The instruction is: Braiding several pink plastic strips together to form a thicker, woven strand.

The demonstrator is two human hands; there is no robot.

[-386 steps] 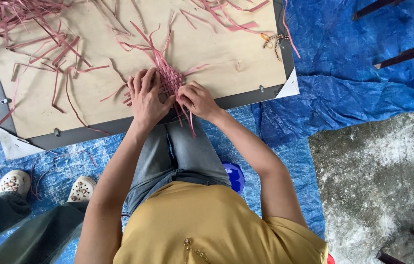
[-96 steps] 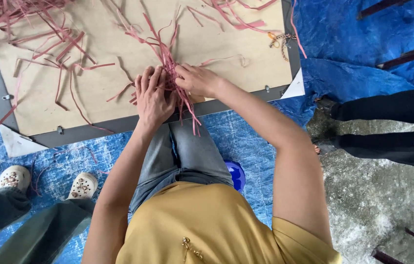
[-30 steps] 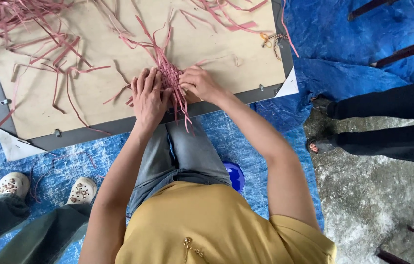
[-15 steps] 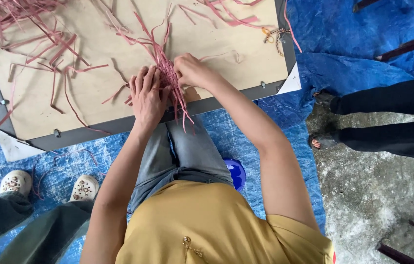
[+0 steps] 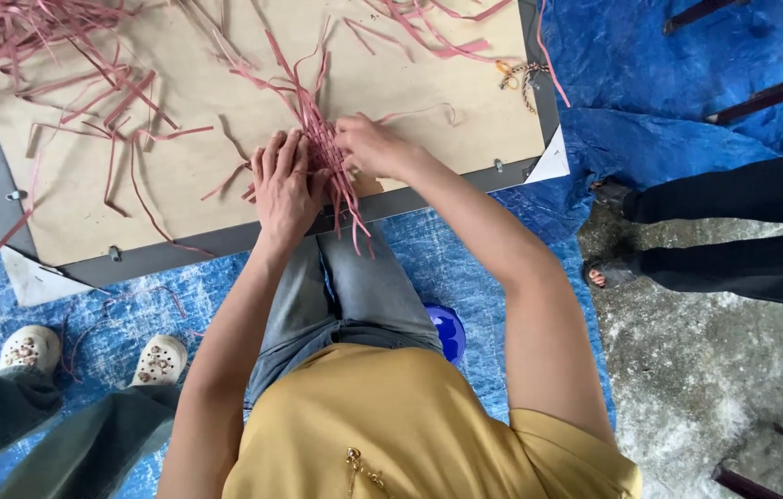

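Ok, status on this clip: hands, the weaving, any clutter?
Left hand flat on pink woven strips. Right hand pinching them. Loose strips scattered over board.

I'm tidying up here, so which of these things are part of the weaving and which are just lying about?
In use:
left hand
right hand
woven pink strip mat
tan board

Lying about:
loose pink strips
orange-handled scissors
blue tarp

Materials and surface finish seen from the head camera.
We note thin, flat pink strips (image 5: pixel 318 139), matt like paper or cane, on a matt brown paper-faced board (image 5: pixel 197 166) with a smooth grey frame; beneath, a crinkled, slightly glossy blue plastic tarp (image 5: pixel 687 83) and rough grey concrete (image 5: pixel 715 370).
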